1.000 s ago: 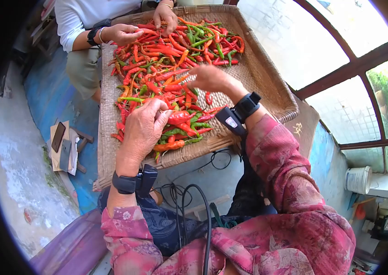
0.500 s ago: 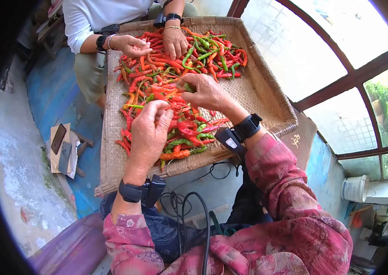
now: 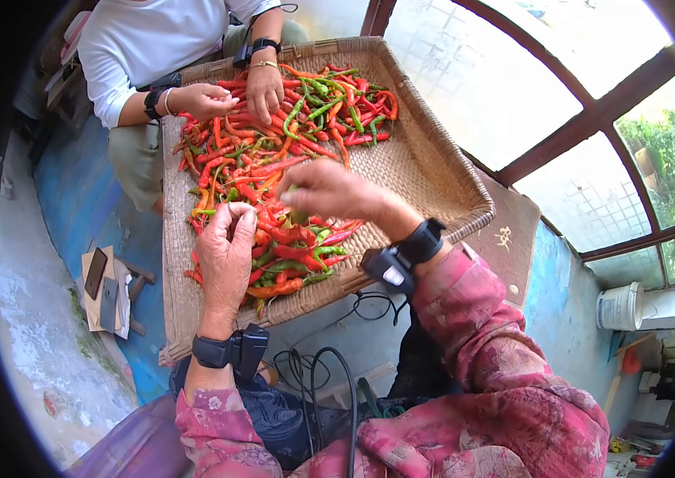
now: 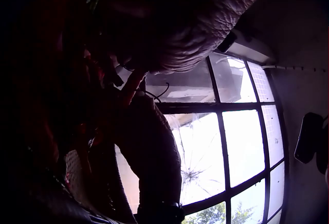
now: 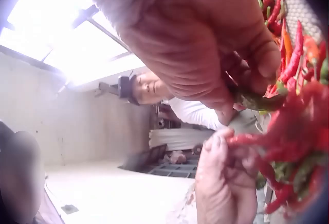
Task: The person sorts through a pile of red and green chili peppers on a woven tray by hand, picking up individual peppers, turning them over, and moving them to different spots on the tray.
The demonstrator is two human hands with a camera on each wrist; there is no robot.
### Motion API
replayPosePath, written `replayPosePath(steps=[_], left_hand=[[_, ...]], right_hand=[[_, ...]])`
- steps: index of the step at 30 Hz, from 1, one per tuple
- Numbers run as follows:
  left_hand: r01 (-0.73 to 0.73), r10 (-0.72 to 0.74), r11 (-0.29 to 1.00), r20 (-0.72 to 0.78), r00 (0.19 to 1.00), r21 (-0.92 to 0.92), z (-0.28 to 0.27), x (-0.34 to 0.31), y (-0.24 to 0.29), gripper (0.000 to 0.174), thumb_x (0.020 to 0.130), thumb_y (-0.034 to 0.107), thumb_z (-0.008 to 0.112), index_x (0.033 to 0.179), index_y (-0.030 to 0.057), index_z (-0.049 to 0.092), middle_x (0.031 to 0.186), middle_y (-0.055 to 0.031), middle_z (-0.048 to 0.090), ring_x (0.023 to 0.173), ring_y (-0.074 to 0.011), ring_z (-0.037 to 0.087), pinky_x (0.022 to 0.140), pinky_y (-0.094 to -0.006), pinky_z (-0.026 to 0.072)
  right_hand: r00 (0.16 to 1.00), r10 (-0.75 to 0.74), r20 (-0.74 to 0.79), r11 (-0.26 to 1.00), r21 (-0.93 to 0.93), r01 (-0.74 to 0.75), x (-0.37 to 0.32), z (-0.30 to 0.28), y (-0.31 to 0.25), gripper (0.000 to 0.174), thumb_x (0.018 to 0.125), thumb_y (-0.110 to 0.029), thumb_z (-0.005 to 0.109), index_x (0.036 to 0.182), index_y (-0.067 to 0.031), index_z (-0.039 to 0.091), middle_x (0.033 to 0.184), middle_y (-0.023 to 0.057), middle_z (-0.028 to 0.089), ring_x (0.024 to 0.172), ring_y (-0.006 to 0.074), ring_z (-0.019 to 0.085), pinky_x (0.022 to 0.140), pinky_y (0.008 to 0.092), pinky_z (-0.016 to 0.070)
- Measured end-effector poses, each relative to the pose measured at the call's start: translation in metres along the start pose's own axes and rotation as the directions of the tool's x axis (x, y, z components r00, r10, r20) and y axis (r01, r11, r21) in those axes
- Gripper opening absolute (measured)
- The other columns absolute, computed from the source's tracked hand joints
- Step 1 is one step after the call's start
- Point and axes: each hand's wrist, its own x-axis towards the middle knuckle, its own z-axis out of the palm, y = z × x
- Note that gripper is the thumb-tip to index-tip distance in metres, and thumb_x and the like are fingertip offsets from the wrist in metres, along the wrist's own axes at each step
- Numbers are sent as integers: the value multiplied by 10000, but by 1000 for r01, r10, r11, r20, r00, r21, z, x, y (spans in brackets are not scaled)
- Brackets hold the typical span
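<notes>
Right wrist view: a green pepper [image 5: 259,101] is pinched in the right hand's [image 5: 180,44] grip, over the near part of the heap, its long axis pointing down towards it. The left hand's [image 3: 226,255] grip, thumb and fingers together, pinches a red pepper [image 5: 247,139]. Under both, the woven tray [image 3: 433,163] carries red, orange and green peppers [image 3: 262,163], on a brown counter [image 3: 513,215]. A white-shirted person [image 3: 146,48] reaches in from far left; windows [image 3: 584,199] stand right, blue floor [image 3: 78,175] left, a white bucket [image 3: 620,307] near right.

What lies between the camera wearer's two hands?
Mostly red peppers, heaped in the woven tray, lie between the left hand and right hand; the head view shows it.
</notes>
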Motion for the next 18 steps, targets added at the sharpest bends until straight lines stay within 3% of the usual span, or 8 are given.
replayPosePath(steps=[1,3,5,9,11,12,13,18], left_hand=[[8,-8,1000,-1,1000,2,-1,0,0,129,905,148,561,859,31,587,663,49,482,589,-33,404,523,-206,359],[27,-27,1000,2,1000,-10,-5,0,3,135,914,154,548,860,35,578,660,51,480,577,-26,400,514,-202,353],[33,-33,998,0,999,-49,-6,0,6,131,918,157,542,869,39,570,660,51,482,569,-20,401,505,-197,350],[16,-21,997,-62,998,-78,-8,3,5,132,920,165,542,879,42,570,668,47,500,574,-19,420,510,-190,364],[31,-37,997,-90,995,-75,-8,5,5,134,919,167,547,885,41,572,671,46,505,577,-19,421,513,-191,368],[35,-41,997,-93,995,-73,-8,5,5,134,919,167,547,885,41,572,671,46,505,577,-19,421,513,-191,368],[34,-42,995,-80,996,-98,-9,4,7,134,918,168,549,885,40,572,673,46,507,578,-19,422,513,-191,367],[53,-59,988,-38,998,-142,-10,3,7,133,913,164,560,879,36,571,670,55,495,574,-17,409,509,-189,357]], right_hand=[[989,148,2,985,91,-148,-1,-10,0,215,879,-207,591,956,-9,622,786,76,634,712,95,593,613,246,489],[964,151,-219,975,194,-109,2,-28,14,243,886,-216,596,1007,-5,598,839,74,630,731,87,607,617,220,505],[823,115,-556,765,578,284,12,-35,31,303,892,-241,597,1056,10,554,865,69,616,749,124,626,646,229,529],[836,244,-492,740,652,168,19,-38,48,353,905,-250,575,1102,37,513,874,94,600,809,182,631,723,291,544],[938,254,-237,899,416,-139,24,-28,62,379,903,-201,553,1195,35,496,920,148,624,832,223,639,736,323,527],[971,118,-208,991,-42,-129,32,-20,70,383,885,-199,564,1201,9,501,967,160,621,862,260,632,757,350,516],[993,5,-117,871,-487,-62,38,-12,77,390,868,-196,575,1207,-16,506,1015,172,617,892,297,625,778,376,505],[995,50,-88,763,-639,-95,58,12,103,401,810,-183,606,1183,-70,514,1133,173,575,1041,335,555,877,422,445]])
